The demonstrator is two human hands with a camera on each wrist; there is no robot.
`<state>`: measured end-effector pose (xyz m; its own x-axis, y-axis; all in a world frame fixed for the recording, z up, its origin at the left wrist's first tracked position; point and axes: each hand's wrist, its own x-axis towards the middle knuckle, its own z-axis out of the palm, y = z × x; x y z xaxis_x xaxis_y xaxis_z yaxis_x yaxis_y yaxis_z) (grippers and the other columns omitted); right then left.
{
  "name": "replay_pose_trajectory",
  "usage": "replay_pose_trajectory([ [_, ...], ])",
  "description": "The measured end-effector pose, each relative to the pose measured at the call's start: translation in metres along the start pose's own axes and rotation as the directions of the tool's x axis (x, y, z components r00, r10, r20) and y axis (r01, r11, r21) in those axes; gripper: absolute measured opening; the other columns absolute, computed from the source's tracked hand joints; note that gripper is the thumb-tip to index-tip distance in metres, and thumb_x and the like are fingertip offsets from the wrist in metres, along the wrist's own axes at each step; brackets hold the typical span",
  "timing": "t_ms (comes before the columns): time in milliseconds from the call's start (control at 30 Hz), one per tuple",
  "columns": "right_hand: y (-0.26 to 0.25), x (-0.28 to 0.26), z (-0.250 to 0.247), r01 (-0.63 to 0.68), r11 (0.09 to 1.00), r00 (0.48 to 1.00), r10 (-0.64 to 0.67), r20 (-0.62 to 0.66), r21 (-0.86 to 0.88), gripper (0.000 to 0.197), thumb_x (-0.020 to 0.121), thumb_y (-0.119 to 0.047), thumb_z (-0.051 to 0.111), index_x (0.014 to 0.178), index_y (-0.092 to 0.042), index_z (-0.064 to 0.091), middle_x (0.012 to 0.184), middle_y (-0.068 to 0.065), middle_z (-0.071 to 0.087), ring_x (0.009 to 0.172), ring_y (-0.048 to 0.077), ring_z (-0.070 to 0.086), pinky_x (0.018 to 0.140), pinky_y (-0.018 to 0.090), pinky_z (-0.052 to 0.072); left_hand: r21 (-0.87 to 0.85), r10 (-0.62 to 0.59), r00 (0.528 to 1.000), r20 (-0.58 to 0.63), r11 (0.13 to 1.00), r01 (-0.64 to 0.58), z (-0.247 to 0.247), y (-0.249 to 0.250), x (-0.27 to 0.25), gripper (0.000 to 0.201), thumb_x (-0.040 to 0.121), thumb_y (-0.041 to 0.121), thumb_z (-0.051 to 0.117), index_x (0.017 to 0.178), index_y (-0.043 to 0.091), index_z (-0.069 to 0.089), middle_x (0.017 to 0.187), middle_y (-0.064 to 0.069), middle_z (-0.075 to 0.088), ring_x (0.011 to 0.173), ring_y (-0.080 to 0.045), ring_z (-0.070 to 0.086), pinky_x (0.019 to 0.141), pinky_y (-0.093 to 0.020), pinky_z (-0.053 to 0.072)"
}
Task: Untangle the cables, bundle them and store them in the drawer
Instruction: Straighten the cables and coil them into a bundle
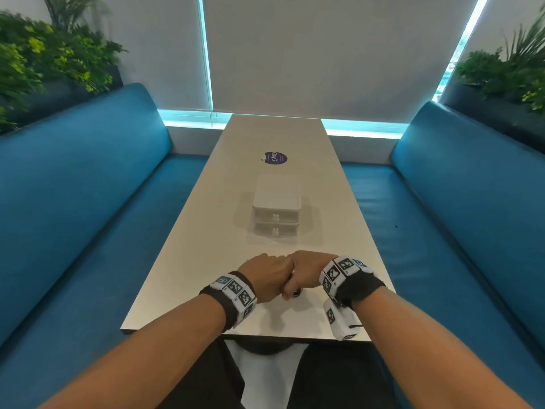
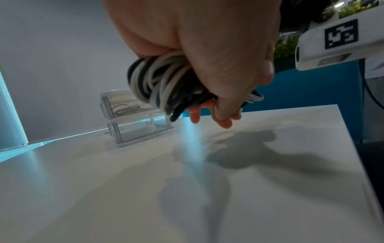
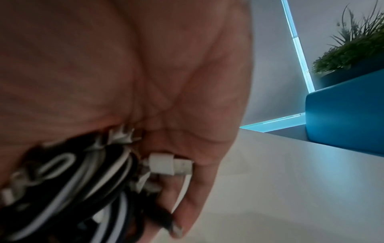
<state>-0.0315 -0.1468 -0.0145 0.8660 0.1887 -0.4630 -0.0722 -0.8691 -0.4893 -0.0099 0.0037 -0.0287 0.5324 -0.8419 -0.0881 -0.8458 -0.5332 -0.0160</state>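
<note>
A coiled bundle of black and white cables (image 2: 158, 85) is held just above the white table (image 1: 191, 276) near its front edge. My left hand (image 1: 269, 277) grips it, fingers curled round the coils. My right hand (image 1: 308, 271) presses against the left and also curls round the cables (image 3: 72, 189); a white USB plug (image 3: 164, 164) sticks out by its fingers. From the head view only a small dark bit of cable (image 1: 295, 292) shows between the fists. The clear two-drawer unit (image 1: 277, 211) stands mid-table beyond the hands, both drawers pushed in. A white cable (image 2: 126, 108) lies in its upper drawer.
A round purple sticker (image 1: 274, 158) lies on the table behind the drawer unit. Blue benches (image 1: 88, 216) (image 1: 457, 216) run along both sides, with planters (image 1: 44, 63) behind them. Window blinds close off the far end.
</note>
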Motion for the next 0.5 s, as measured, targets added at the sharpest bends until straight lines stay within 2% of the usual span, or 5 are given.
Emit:
replay_pose_trajectory([
  [100,-0.001,0.0,0.006,-0.026,0.999,0.995,0.021,-0.094,-0.048,0.019,0.056,-0.03,0.079,0.071,-0.026,0.067,0.075,-0.004,0.071,0.072,0.017,0.066,0.069,0.033,0.055,-0.092,-0.047,0.999,0.014,0.995,0.048,0.001,-0.004,-0.003,0.043,0.085,0.01,0.063,0.124,0.011,0.045,0.107,-0.007,0.059,0.089,-0.029,0.062,0.067,-0.032,0.041],
  [167,-0.001,0.0,0.008,-0.024,0.997,0.99,0.014,-0.137,-0.069,0.022,0.059,-0.03,0.078,0.076,-0.025,0.066,0.076,-0.003,0.071,0.071,0.017,0.068,0.064,0.03,0.054,-0.11,-0.089,0.996,0.032,0.99,0.092,0.0,-0.007,-0.003,0.045,0.082,0.013,0.065,0.122,0.014,0.043,0.105,-0.005,0.058,0.088,-0.029,0.062,0.065,-0.032,0.039],
  [233,-0.004,0.003,0.008,-0.045,0.994,0.984,0.028,-0.175,-0.096,0.028,0.059,-0.035,0.077,0.081,-0.021,0.066,0.074,-0.002,0.069,0.067,0.017,0.067,0.061,0.029,0.053,-0.15,-0.184,0.983,0.009,0.972,0.184,-0.001,-0.013,-0.002,0.038,0.08,0.022,0.067,0.108,0.016,0.042,0.094,-0.003,0.058,0.079,-0.028,0.062,0.062,-0.032,0.039],
  [333,-0.007,0.006,0.005,-0.024,0.994,0.978,0.0,-0.211,-0.109,0.029,0.06,-0.041,0.075,0.081,-0.025,0.064,0.072,-0.004,0.067,0.067,0.017,0.066,0.063,0.031,0.056,-0.118,-0.304,0.953,0.003,0.946,0.303,-0.009,-0.02,0.003,0.031,0.076,0.037,0.066,0.092,0.018,0.048,0.078,0.001,0.056,0.066,-0.025,0.056,0.058,-0.031,0.041],
  [500,-0.01,0.004,0.005,0.023,0.954,0.944,-0.12,-0.307,-0.3,0.031,0.063,-0.045,0.07,0.087,-0.029,0.059,0.078,-0.007,0.065,0.07,0.018,0.062,0.066,0.033,0.054,-0.101,-0.343,0.925,0.165,0.927,0.362,-0.022,-0.026,0.006,0.019,0.07,0.032,0.07,0.086,0.024,0.064,0.074,0.004,0.065,0.066,-0.019,0.064,0.06,-0.026,0.048],
])
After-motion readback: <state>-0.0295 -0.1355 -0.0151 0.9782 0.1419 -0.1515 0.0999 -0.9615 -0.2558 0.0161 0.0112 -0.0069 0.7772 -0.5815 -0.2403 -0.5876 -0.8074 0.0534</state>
